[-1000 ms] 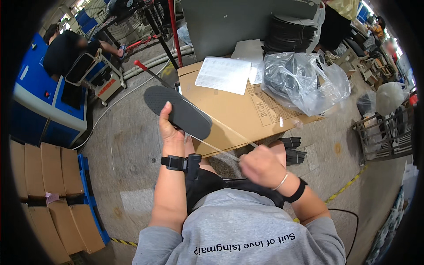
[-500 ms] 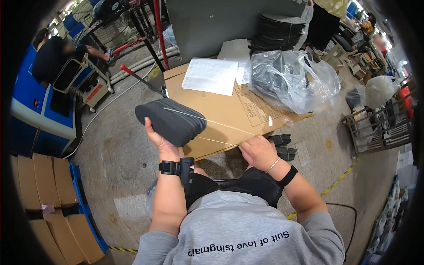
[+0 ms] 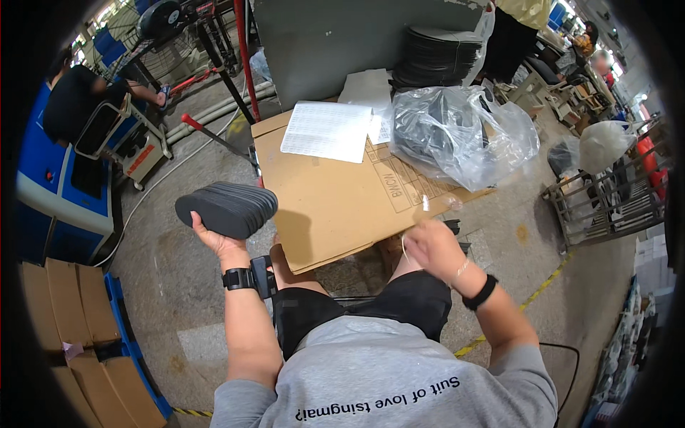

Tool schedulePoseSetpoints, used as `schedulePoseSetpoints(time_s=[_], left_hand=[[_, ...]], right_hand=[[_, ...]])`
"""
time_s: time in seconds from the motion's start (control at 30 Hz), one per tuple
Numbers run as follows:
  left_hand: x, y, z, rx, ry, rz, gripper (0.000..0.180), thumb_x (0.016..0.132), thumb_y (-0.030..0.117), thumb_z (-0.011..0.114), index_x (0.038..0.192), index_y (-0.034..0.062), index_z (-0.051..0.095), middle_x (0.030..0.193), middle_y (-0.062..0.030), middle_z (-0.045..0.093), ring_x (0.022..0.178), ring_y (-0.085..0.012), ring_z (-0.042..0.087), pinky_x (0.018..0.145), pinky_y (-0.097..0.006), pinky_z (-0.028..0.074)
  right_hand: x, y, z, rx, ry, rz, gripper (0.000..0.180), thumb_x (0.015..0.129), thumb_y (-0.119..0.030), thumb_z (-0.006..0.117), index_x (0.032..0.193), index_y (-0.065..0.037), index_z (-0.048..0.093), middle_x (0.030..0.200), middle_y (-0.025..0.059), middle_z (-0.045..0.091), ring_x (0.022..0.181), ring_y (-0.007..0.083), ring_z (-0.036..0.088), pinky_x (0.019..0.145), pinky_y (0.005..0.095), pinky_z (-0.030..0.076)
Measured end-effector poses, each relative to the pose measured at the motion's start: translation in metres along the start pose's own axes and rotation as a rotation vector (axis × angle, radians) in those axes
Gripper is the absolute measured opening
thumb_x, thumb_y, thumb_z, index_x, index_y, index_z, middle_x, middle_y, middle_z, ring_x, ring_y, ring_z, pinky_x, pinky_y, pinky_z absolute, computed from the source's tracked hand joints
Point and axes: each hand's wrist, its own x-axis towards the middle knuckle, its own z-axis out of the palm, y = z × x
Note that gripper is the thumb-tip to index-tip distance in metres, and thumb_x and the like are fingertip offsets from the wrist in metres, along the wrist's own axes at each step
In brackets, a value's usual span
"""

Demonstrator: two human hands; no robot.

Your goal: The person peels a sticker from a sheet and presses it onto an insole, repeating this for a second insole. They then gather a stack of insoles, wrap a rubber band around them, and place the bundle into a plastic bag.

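The left hand (image 3: 217,240) clasps a fanned, seemingly unbound stack of insoles (image 3: 225,207) at centre-left of the frame, while the right hand (image 3: 433,247), right of centre, appears to pinch a pale band (image 3: 404,247), so a slack one-handed hold could spill insoles onto the floor (image 3: 168,285).

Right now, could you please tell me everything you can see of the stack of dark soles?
The stack of dark soles is a thick bundle of flat, round-ended, dark grey pieces, foam-like in look, slightly fanned so their edges show as ridges. It sits tilted in the left hand, thumb against its near face, raised over the floor at the cardboard's left. No band shows around it.
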Motion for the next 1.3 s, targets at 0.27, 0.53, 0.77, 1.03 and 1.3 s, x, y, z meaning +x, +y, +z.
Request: schedulePoseSetpoints(time_s=[0.27, 0.53, 0.77, 1.03, 1.3], left_hand=[[-0.062, -0.042, 0.024, 0.151, -0.169, -0.371, 0.068, 0.077, 0.051, 0.060, 0.121, 0.0011, 0.048, 0.117, -0.0161, 0.054, 0.102, -0.0307, 0.056, 0.087, -0.044, 0.048], [-0.088, -0.061, 0.017, 0.106, -0.227, -0.614, 0.076, 0.077, 0.060, 0.055, 0.126, 0.0036, 0.044, 0.120, -0.0156, 0.052, 0.103, -0.0297, 0.056, 0.088, -0.044, 0.047], [-0.076, -0.093, 0.017, 0.111, -0.304, -0.748, 0.079, 0.077, 0.065, 0.052, 0.128, 0.0055, 0.043, 0.120, -0.0160, 0.052, 0.107, -0.0285, 0.054, 0.092, -0.044, 0.045], [-0.048, -0.100, -0.025, 1.112, -0.242, -0.428, 0.042, 0.093, 0.036, 0.049, 0.110, -0.0019, 0.053, 0.103, -0.0088, 0.057, 0.082, -0.0168, 0.054, 0.071, -0.027, 0.045], [-0.060, -0.112, -0.004, 1.269, -0.389, -0.168, 0.071, 0.075, 0.038, 0.071, 0.116, -0.0134, 0.042, 0.110, -0.0223, 0.055, 0.098, -0.0258, 0.057, 0.083, -0.031, 0.045]], right_hand=[[0.100, 0.110, 0.038, -0.141, -0.124, 0.281, 0.017, 0.081, -0.016, 0.055, 0.086, 0.000, 0.061, 0.085, 0.0189, 0.058, 0.081, 0.0375, 0.056, 0.074, 0.0408, 0.046], [0.104, 0.007, 0.032, 0.431, -0.218, 0.321, 0.057, 0.084, -0.029, 0.061, 0.129, -0.002, 0.040, 0.117, 0.0178, 0.052, 0.111, 0.0278, 0.051, 0.092, 0.0339, 0.041], [0.079, -0.043, 0.087, 1.173, -0.068, 0.319, 0.083, 0.081, -0.037, 0.063, 0.138, 0.003, 0.017, 0.128, 0.0246, 0.041, 0.123, 0.0272, 0.040, 0.099, 0.0335, 0.035], [0.073, 0.000, 0.113, 0.340, -0.212, 0.563, 0.081, 0.077, -0.050, 0.061, 0.123, 0.013, 0.040, 0.118, 0.0325, 0.047, 0.109, 0.0380, 0.050, 0.093, 0.0379, 0.040], [0.067, 0.011, 0.127, 0.462, -0.127, 0.541, 0.087, 0.066, -0.047, 0.072, 0.123, 0.012, 0.040, 0.111, 0.0303, 0.051, 0.105, 0.0390, 0.052, 0.091, 0.0390, 0.042]])
